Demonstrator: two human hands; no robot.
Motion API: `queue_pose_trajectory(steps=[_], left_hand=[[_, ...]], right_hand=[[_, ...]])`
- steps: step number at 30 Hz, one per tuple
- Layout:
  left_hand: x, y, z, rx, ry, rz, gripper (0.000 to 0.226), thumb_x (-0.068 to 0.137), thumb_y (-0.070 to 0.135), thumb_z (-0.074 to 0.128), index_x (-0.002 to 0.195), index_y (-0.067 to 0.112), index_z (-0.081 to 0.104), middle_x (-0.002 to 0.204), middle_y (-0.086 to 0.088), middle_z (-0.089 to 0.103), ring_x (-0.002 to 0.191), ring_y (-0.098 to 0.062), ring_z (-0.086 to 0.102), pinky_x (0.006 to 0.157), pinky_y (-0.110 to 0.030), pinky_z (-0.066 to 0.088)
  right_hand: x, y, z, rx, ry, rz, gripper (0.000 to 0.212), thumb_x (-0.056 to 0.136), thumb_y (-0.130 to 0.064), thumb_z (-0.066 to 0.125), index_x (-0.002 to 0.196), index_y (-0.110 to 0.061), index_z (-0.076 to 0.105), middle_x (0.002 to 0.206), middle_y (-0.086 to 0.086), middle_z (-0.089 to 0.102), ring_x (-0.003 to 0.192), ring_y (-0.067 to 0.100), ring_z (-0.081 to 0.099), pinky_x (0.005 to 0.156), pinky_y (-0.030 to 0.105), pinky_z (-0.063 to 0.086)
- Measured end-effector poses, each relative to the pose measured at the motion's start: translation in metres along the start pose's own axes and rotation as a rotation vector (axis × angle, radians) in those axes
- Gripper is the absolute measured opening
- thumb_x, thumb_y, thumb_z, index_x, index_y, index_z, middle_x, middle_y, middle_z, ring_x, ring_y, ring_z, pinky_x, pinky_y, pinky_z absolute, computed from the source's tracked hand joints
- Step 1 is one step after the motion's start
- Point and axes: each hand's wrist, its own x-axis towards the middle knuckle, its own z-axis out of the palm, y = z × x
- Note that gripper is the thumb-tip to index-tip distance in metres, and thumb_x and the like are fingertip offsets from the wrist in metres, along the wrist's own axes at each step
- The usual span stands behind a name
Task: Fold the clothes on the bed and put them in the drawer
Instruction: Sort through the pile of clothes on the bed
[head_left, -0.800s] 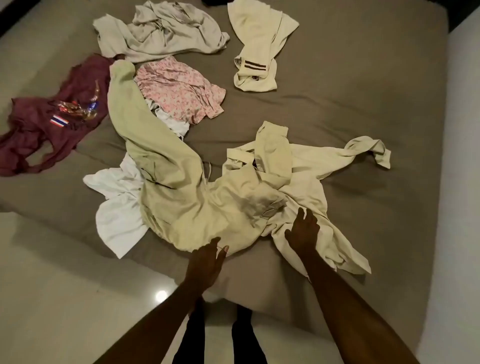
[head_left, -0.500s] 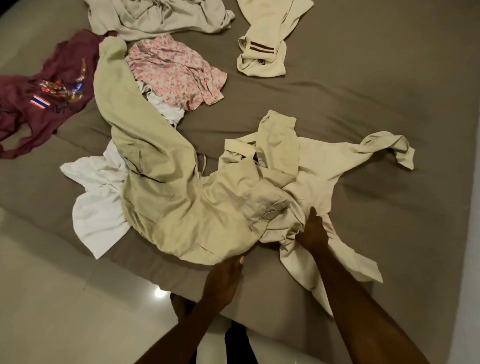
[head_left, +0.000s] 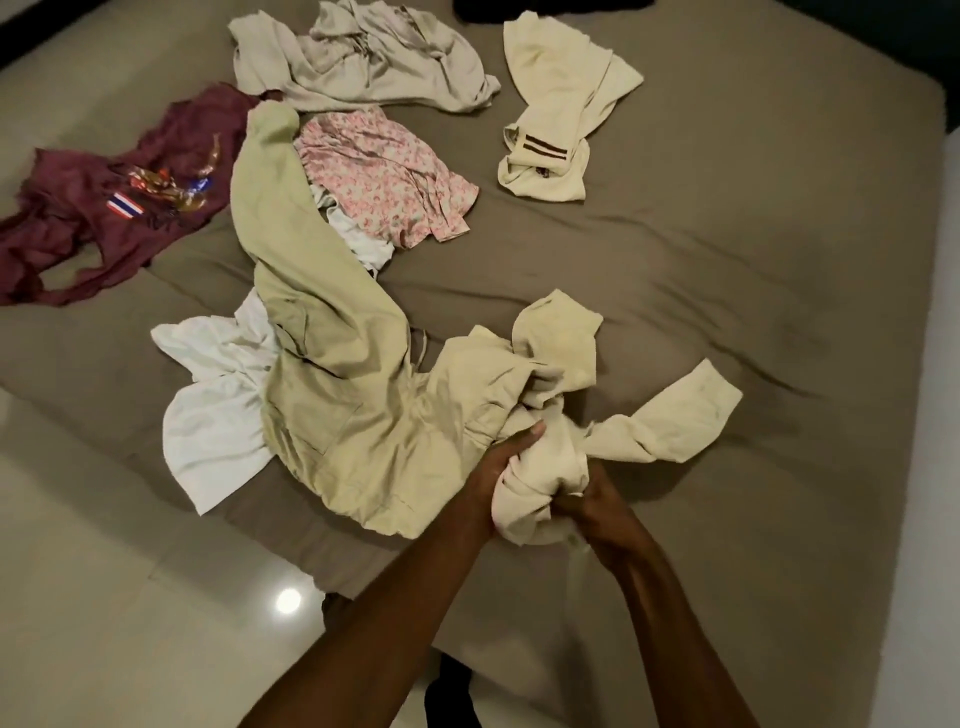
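Note:
A cream long-sleeved garment (head_left: 670, 421) lies bunched near the front edge of the bed (head_left: 727, 270). My left hand (head_left: 498, 467) and my right hand (head_left: 597, 501) both grip its gathered fabric, lifting the bundle a little off the sheet. One sleeve trails to the right. Partly under the bundle, pale green trousers (head_left: 322, 332) stretch toward the upper left. A white garment (head_left: 213, 415) lies beneath them at the left.
Further back lie a pink floral piece (head_left: 384, 171), a maroon shirt with a flag print (head_left: 104, 202), a crumpled beige garment (head_left: 363, 57) and a cream piece with two dark stripes (head_left: 556, 114). Pale tiled floor (head_left: 93, 597) runs along the bed's left and front. No drawer is in view.
Both hands moved together and closed on the cream garment, which was spread flat before. It is now bunched and pulled toward the bed's front edge, its right sleeve drawn in.

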Motion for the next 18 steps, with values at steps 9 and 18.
queue_pose_trajectory(steps=[9, 18], left_hand=[[-0.052, 0.074, 0.036, 0.243, -0.146, 0.094, 0.037, 0.077, -0.012, 0.071, 0.108, 0.009, 0.074, 0.112, -0.012, 0.075, 0.112, -0.031, 0.069, 0.101, -0.044, 0.054], [-0.055, 0.157, -0.030, 0.435, 0.224, 0.529, 0.055, 0.063, 0.004, 0.069, 0.118, 0.010, 0.063, 0.117, -0.014, 0.070, 0.115, -0.030, 0.067, 0.101, -0.042, 0.054]], right_hand=[[-0.012, -0.019, -0.033, 0.883, 0.387, -0.074, 0.030, 0.097, -0.017, 0.052, 0.101, -0.010, 0.081, 0.110, 0.011, 0.074, 0.105, 0.026, 0.072, 0.090, 0.034, 0.060], [0.033, 0.058, 0.081, 0.276, 0.310, 0.464, 0.024, 0.080, -0.008, 0.083, 0.102, -0.010, 0.074, 0.114, 0.013, 0.072, 0.093, 0.026, 0.066, 0.075, 0.035, 0.053]])
